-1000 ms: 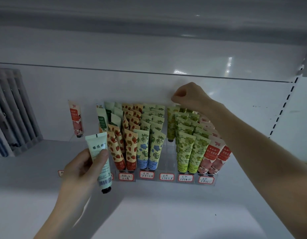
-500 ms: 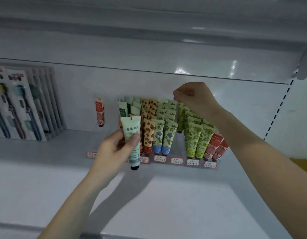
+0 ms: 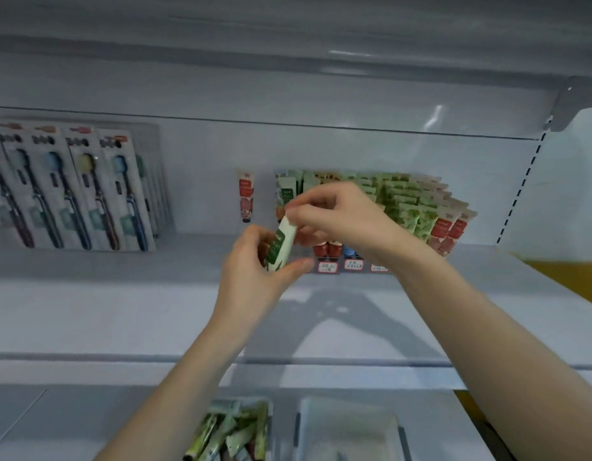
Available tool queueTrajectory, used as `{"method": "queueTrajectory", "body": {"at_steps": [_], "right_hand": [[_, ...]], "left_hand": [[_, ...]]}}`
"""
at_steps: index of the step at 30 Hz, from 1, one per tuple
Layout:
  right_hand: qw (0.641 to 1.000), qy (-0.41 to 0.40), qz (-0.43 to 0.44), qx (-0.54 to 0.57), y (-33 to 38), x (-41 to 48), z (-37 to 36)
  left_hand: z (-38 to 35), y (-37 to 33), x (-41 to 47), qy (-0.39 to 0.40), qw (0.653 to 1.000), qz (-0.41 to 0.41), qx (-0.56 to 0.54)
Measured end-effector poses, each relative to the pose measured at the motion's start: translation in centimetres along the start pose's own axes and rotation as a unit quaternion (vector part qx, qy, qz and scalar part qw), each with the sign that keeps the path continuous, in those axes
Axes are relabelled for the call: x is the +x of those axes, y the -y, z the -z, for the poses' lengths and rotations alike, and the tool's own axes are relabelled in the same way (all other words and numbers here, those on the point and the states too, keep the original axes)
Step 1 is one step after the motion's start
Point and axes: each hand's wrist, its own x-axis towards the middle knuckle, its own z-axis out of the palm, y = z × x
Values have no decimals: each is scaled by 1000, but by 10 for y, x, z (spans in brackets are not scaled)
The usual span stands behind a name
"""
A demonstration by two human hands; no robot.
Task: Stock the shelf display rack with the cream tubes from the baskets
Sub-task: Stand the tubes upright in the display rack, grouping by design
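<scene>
A pale green cream tube is held in front of the display rack on the white shelf. My left hand grips the tube's lower part between thumb and fingers. My right hand pinches the tube's top end. The rack holds several rows of tubes: strawberry, blue-flower, green and red ones, partly hidden behind my hands. One red tube stands alone left of the rack. Below the shelf edge, a basket holds several loose tubes.
Packaged toothbrushes stand at the shelf's left. A pale, see-through container sits right of the basket below. The shelf above overhangs the rack. A slotted upright runs down the right side.
The view has pulled back and dropped, showing the baskets. My right hand came down from the rack's top to pinch the tube's upper end. The left hand tilted the tube.
</scene>
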Motion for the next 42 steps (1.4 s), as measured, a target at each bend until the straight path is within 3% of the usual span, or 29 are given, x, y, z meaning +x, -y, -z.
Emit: {"method": "queueTrajectory", "body": {"at_steps": [9, 13, 17, 20, 25, 27, 33, 42], "right_hand": [[1000, -22, -17, 4, 3, -5, -23], [999, 9, -47, -21, -5, 4, -20], [996, -42, -42, -68, -10, 26, -4], [987, -102, -12, -121, -11, 55, 13], [949, -173, 51, -258, -22, 109, 24], [939, -159, 51, -300, -27, 127, 20], [927, -114, 18, -357, -42, 159, 15], [897, -78, -70, -429, -60, 165, 7]], "left_hand": [[56, 28, -26, 120, 992, -3, -37], [47, 38, -11, 103, 994, 10, -43], [30, 49, 10, 106, 994, -8, -21], [23, 71, 27, 129, 987, -22, 95], [24, 115, 38, 186, 920, -85, 333], [25, 128, 35, 185, 908, -110, 359], [24, 140, 34, 185, 926, -69, 320], [22, 143, 34, 181, 925, -79, 325]]}}
